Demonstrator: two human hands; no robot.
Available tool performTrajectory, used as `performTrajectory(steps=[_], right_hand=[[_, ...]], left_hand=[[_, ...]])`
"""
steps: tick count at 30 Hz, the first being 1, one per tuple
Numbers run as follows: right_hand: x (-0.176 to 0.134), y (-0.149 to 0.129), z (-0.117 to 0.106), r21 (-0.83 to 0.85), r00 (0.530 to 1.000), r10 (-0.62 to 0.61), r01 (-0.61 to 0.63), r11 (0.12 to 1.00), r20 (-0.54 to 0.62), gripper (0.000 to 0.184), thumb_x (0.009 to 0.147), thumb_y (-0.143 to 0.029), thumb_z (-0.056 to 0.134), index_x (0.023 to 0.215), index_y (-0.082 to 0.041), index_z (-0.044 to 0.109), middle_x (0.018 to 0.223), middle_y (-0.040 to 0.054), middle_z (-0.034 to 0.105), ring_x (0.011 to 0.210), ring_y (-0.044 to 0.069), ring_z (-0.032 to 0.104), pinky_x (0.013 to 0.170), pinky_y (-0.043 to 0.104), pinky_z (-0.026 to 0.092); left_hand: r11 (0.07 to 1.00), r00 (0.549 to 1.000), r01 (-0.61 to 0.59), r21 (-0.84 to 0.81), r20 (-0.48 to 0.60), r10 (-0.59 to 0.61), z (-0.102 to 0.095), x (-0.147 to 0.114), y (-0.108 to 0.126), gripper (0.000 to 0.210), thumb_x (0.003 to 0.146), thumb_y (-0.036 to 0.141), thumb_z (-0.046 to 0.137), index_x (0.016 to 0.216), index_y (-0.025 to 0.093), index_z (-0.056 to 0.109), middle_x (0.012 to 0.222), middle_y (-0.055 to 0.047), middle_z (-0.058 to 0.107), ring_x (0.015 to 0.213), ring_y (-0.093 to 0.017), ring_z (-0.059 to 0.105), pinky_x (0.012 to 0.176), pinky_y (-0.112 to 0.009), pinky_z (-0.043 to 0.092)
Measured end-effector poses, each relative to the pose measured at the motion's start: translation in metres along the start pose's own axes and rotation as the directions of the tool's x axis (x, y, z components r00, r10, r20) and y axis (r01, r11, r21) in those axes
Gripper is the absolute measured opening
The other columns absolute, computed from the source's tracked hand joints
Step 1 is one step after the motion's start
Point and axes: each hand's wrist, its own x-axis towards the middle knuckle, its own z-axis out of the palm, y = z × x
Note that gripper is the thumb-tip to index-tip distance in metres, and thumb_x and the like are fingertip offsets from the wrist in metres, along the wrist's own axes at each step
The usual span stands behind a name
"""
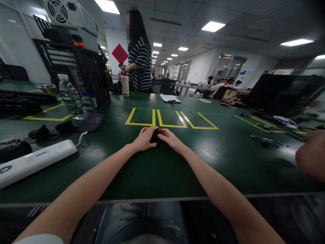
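A small black object (154,136) sits between my two hands over the middle of the green table (162,169); its kind I cannot make out. My left hand (145,138) curls round its left side, fingers over the far edge and thumb in front. From the right, the fingertips of my right hand (170,138) press against it, pinched together. Just beyond both hands, yellow tape outlines (172,126) mark three open-ended shapes on the tabletop.
To the left lie a white power strip (38,162), black adapters, a water bottle (69,96) and a computer chassis (86,67). Screwdriver-like tools (265,139) and a dark monitor (281,91) are on the right, near another person's arm (311,156). A person (139,61) stands across the table.
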Motion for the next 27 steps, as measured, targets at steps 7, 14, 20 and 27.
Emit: performTrajectory(steps=[7, 14, 20, 27], right_hand=[[-0.004, -0.006, -0.001, 0.043, 0.993, -0.077, 0.073, 0.996, 0.092, 0.04, 0.061, -0.027, 0.067, 0.095, -0.022, 0.045, 0.099, 0.0015, 0.052, 0.097, 0.016, 0.05, 0.088, 0.036, 0.04], [-0.003, -0.006, 0.003, 0.006, 0.999, -0.041, 0.041, 0.999, -0.021, 0.027, 0.07, -0.038, 0.057, 0.09, -0.023, 0.047, 0.093, 0.001, 0.054, 0.092, 0.015, 0.051, 0.085, 0.035, 0.041], [-0.001, -0.004, 0.001, 0.003, 1.0, 0.008, -0.008, 1.0, -0.01, 0.033, 0.07, -0.034, 0.057, 0.098, -0.02, 0.049, 0.102, 0.0039, 0.053, 0.097, 0.016, 0.049, 0.088, 0.038, 0.039], [-0.009, -0.013, 0.001, 0.06, 0.992, -0.091, 0.085, 0.995, 0.093, 0.04, 0.059, -0.021, 0.068, 0.092, -0.021, 0.046, 0.103, 0.0012, 0.05, 0.097, 0.014, 0.05, 0.089, 0.035, 0.039]], left_hand=[[1.0, 1.0, 0.0, -0.012, 0.006, 0.0, -0.001, 0.0, 0.0, 0.059, 0.064, 0.026, 0.059, 0.116, 0.023, 0.031, 0.113, -0.005, 0.046, 0.105, -0.023, 0.044, 0.095, -0.041, 0.024], [1.0, 1.0, 0.019, -0.019, 0.014, -0.018, -0.001, 0.0, 0.001, 0.059, 0.064, 0.026, 0.059, 0.116, 0.023, 0.031, 0.115, -0.005, 0.046, 0.106, -0.024, 0.043, 0.095, -0.043, 0.023], [1.0, 1.0, 0.013, -0.001, 0.014, -0.013, -0.001, 0.0, 0.001, 0.06, 0.064, 0.026, 0.059, 0.117, 0.022, 0.03, 0.115, -0.006, 0.046, 0.106, -0.023, 0.043, 0.096, -0.042, 0.023], [1.0, 1.0, -0.002, 0.009, 0.007, 0.002, 0.0, 0.0, 0.0, 0.06, 0.064, 0.027, 0.059, 0.116, 0.021, 0.03, 0.113, -0.006, 0.046, 0.105, -0.023, 0.044, 0.095, -0.041, 0.024]])
